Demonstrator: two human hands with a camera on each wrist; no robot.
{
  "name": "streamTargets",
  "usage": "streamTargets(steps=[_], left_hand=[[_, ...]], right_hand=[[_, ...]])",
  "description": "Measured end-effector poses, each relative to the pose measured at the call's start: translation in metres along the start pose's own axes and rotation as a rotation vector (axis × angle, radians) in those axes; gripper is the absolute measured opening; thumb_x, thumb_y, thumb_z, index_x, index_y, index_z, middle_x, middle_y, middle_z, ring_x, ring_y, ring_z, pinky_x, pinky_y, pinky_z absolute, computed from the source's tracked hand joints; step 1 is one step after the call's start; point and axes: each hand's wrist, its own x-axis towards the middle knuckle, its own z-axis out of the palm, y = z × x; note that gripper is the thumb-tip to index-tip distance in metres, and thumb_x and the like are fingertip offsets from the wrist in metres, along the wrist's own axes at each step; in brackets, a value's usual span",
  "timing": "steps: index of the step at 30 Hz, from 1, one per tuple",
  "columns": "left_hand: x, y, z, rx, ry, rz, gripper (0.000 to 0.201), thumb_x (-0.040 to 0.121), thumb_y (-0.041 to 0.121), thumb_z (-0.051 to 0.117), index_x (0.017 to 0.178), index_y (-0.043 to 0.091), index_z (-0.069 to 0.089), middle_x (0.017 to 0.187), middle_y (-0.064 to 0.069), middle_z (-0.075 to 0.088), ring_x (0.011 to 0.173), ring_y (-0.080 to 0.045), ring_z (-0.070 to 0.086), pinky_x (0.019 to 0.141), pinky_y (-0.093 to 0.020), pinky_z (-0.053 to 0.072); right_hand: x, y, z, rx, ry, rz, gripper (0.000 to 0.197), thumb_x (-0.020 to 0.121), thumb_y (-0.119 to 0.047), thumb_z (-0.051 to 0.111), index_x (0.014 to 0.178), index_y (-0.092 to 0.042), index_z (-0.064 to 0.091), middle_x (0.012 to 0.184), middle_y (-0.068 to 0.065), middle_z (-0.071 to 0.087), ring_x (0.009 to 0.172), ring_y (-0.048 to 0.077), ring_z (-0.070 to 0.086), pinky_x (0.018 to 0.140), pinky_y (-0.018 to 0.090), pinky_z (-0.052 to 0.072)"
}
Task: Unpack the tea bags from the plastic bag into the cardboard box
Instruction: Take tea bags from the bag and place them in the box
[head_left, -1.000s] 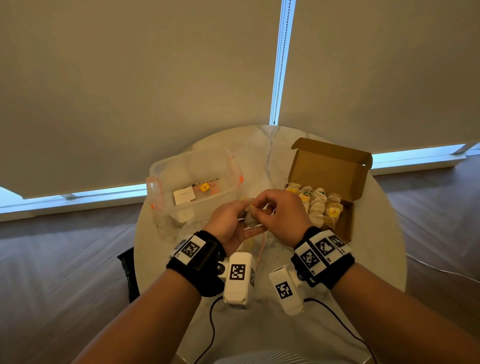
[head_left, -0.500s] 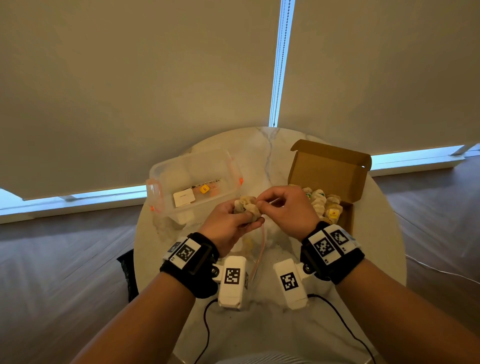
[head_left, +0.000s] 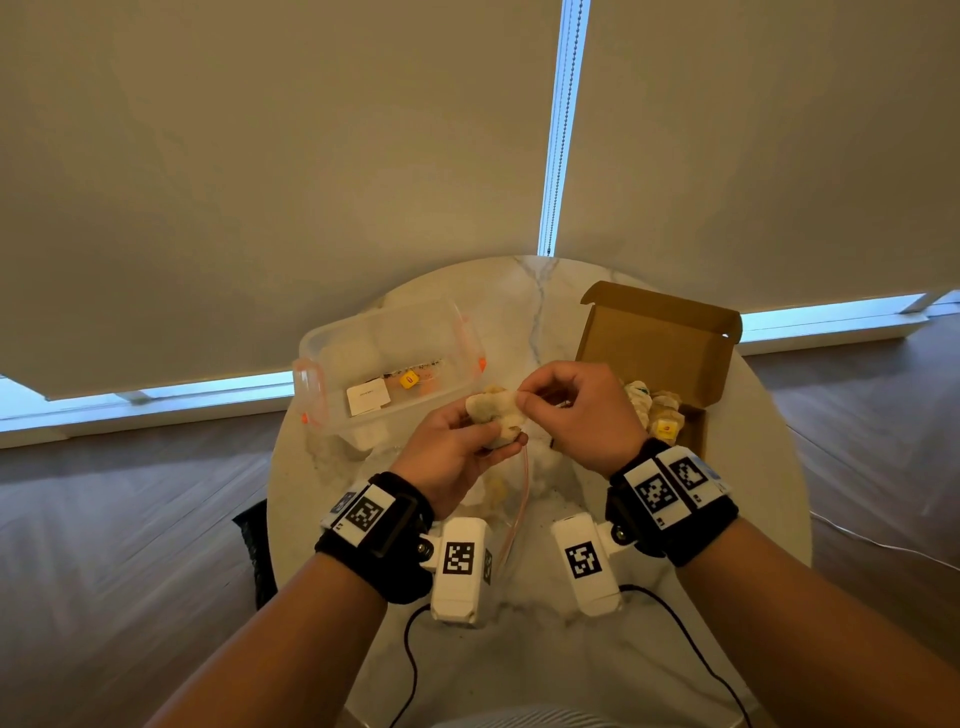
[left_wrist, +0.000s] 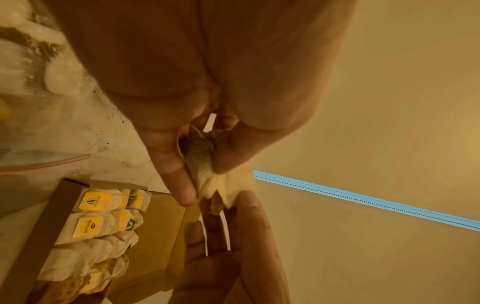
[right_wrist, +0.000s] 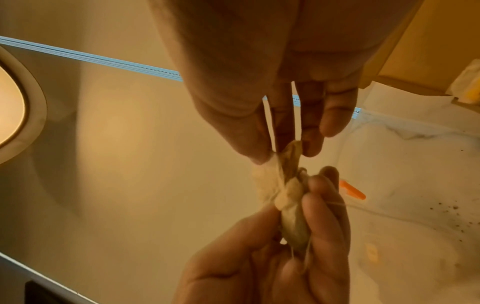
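A round white marble table (head_left: 519, 322) stands before drawn beige roller blinds (head_left: 260, 156), with a strip of daylight along their lower edge and a wood floor (head_left: 104, 519) around the table. Dark specks of loose tea dot the marble.

Above the table's centre, the left hand (head_left: 457, 452) curls its fingers and thumb around a small clump of tea bags (head_left: 491, 410), pale paper pouches with dark filling. The clump's long axis runs from the left palm up toward the right hand (head_left: 571, 410), whose thumb and fingertips pinch the crumpled top edge of one bag.

The open cardboard box (head_left: 670, 343) sits on the table's right side, lid upright, tea bags in rows inside. A clear plastic container (head_left: 384, 358) sits on the table's left side. The plastic bag (head_left: 511, 514) lies flat on the table beneath the hands.
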Motion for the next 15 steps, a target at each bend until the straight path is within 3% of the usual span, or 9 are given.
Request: streamTargets(steps=[6,8,11,15], left_hand=[[-0.003,0.003,0.002,0.008,-0.021,-0.021,0.034,0.092,-0.012,0.042,0.12,-0.004,0.059,0.104,-0.022,0.067,0.085,-0.03,0.068,0.074,-0.03,0.059],[-0.003,0.004,0.003,-0.012,-0.021,-0.014,0.03,0.094,-0.009,0.044,0.118,-0.002,0.061,0.105,-0.023,0.066,0.085,-0.03,0.067,0.073,-0.03,0.059],[-0.003,0.005,0.003,-0.029,-0.027,0.031,0.03,0.096,-0.002,0.048,0.122,0.006,0.06,0.103,-0.019,0.067,0.088,-0.029,0.064,0.07,-0.029,0.058],[-0.004,0.005,0.002,0.02,-0.024,0.078,0.031,0.094,-0.005,0.051,0.118,0.012,0.063,0.092,-0.014,0.068,0.074,-0.023,0.068,0.067,-0.026,0.056]], right_hand=[[0.004,-0.009,-0.007,0.073,0.001,-0.028,0.002,0.085,-0.006,0.069,0.084,-0.007,0.07,0.077,0.003,0.07,0.067,0.011,0.066,0.065,0.022,0.055],[0.004,-0.011,-0.007,0.104,-0.03,-0.003,0.001,0.086,-0.005,0.068,0.086,-0.006,0.068,0.078,0.007,0.072,0.067,0.016,0.069,0.064,0.027,0.057],[0.004,-0.015,-0.008,0.133,-0.065,0.028,0.002,0.087,-0.003,0.066,0.088,-0.002,0.067,0.076,0.012,0.072,0.062,0.016,0.068,0.059,0.024,0.055],[0.007,-0.015,-0.012,0.126,-0.06,0.039,0.002,0.088,-0.004,0.066,0.086,-0.005,0.067,0.073,0.007,0.071,0.061,0.014,0.067,0.058,0.025,0.056]])
